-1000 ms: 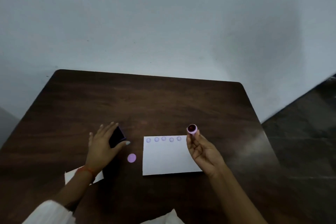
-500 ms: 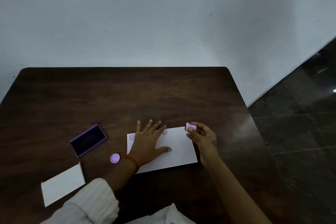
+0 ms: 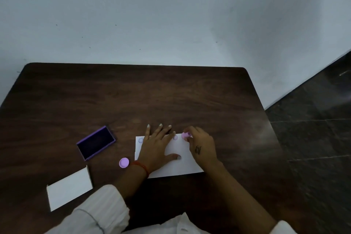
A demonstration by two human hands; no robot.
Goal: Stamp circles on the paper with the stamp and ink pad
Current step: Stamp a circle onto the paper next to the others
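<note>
Risk of a smeared or doubled circle if stamp (image 3: 185,135) tilts or paper (image 3: 175,165) slides under left hand (image 3: 155,150), spread flat on it with nothing held. Right hand (image 3: 203,148) pinched closed on stamp at paper's far right corner. Left of paper: one ink pad (image 3: 96,143), one purple cap (image 3: 124,162), one white card (image 3: 69,189). Two printed circles visible; others possibly hidden.

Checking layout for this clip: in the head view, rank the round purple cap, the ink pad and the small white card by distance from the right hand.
From the right hand:
1. Round purple cap, just left of the paper.
2. Ink pad, farther left.
3. Small white card, near-left corner.
</note>
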